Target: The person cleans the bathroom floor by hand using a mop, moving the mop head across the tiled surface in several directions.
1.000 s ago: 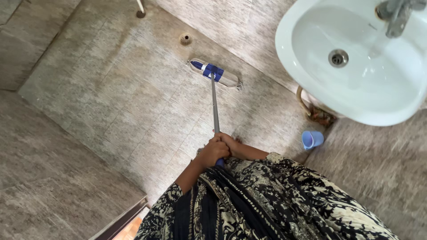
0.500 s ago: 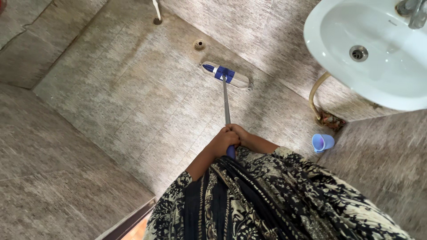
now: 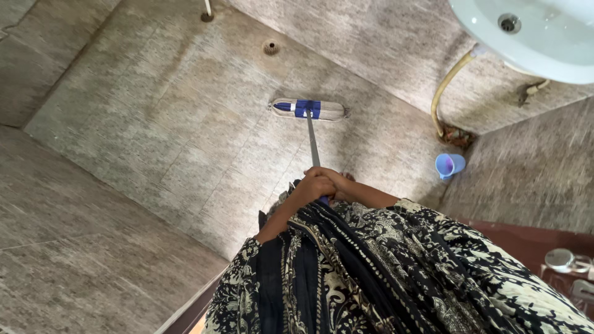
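a person's left hand (image 3: 314,185) and right hand (image 3: 337,181) were stacked together at the top of a long grey metal mop handle (image 3: 313,143), fingers of both clamped around its blue grip, seen from above against a black-and-cream patterned garment (image 3: 371,272). the handle ran straight away from the body to a flat mop head with a pale pad and blue bracket (image 3: 309,109), which lay flat on the mottled grey tiled floor (image 3: 154,142), well out from the hands and near the base of the far wall.

compared with half a second before, the mop head had turned from a slant to lie nearly level across the view, and it sat a little farther from the small round floor drain (image 3: 270,47). the white ceramic basin (image 3: 532,37) had slid toward the upper right corner, leaving only its lower part showing, with more of its curved beige drain hose (image 3: 442,93) exposed beneath. the small light-blue plastic cup (image 3: 449,165) remained on the floor just beside the hose's foot, well apart from the mop. a dark red surface with a shiny round metal object (image 3: 562,260) had come into sight at lower right.
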